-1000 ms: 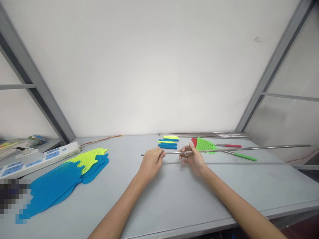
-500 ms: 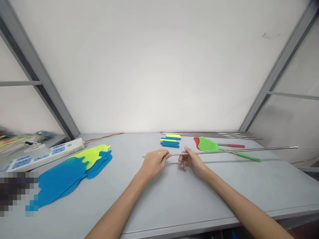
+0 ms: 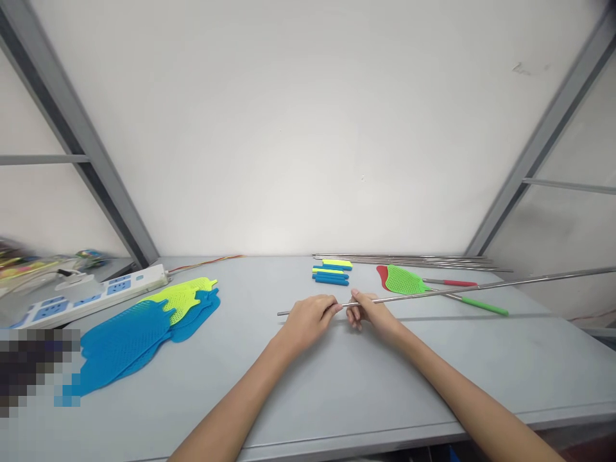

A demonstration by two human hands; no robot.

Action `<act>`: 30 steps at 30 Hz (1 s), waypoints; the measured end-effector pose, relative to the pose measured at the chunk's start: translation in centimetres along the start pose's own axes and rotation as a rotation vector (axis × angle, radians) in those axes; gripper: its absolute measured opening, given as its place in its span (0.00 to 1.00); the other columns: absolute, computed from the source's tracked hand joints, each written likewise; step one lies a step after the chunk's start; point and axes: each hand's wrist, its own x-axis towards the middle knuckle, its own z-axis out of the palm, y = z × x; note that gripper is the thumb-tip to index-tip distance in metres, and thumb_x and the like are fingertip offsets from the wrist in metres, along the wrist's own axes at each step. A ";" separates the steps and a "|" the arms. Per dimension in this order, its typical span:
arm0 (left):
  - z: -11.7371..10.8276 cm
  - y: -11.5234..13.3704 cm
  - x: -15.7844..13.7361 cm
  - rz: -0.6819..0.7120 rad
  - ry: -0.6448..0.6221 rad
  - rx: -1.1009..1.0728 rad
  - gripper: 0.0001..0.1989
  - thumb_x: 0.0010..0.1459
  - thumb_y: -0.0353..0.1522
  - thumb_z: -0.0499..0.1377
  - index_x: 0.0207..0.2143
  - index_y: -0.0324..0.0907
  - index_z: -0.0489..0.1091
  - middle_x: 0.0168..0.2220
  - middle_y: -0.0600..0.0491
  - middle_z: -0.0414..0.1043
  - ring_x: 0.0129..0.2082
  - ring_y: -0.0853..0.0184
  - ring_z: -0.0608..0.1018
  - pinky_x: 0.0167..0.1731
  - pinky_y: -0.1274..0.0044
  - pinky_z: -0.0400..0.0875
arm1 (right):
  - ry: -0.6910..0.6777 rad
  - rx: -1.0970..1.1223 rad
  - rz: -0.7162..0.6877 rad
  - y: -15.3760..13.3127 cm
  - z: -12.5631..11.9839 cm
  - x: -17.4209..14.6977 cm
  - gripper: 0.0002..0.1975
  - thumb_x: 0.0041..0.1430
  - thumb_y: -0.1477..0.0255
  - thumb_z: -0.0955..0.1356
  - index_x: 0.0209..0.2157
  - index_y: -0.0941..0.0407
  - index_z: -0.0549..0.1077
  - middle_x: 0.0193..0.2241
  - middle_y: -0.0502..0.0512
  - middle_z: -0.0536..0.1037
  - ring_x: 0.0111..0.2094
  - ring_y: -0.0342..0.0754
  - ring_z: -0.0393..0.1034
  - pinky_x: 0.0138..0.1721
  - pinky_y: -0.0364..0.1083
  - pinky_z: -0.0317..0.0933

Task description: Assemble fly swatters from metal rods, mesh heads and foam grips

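Note:
A long, thin telescopic metal rod [image 3: 462,290] slants across the table, its right end raised and running out of view. My left hand [image 3: 310,321] is closed around the rod close to its left tip, fingers over the top. Just to the right, my right hand [image 3: 378,316] grips the same rod between thumb and curled fingers. Behind the rod lie a green fly swatter [image 3: 403,280] and a red fly swatter [image 3: 382,276], partly covered by the green one. Several blue and yellow handle sleeves [image 3: 331,280] lie beyond my hands.
Several metal rods [image 3: 409,261] lie along the wall. Blue swatter heads [image 3: 128,337] and a yellow swatter head [image 3: 181,300] are piled at left, near a power strip [image 3: 115,289]. At the far left, a blurred-out patch hides something. The table's front edge [image 3: 356,449] runs below my forearms.
The rod's right end has risen and now reaches past the right side of the view, while its left tip has dropped slightly. My hands have come a little closer together.

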 end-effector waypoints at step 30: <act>0.4 0.4 -0.1 0.069 0.003 -0.053 0.15 0.57 0.33 0.38 0.26 0.42 0.61 0.25 0.57 0.64 0.25 0.73 0.66 0.25 0.81 0.56 | -0.005 -0.153 -0.010 -0.6 0.4 -0.4 0.22 0.50 0.58 0.56 0.15 0.60 0.64 0.13 0.51 0.64 0.15 0.40 0.58 0.18 0.41 0.53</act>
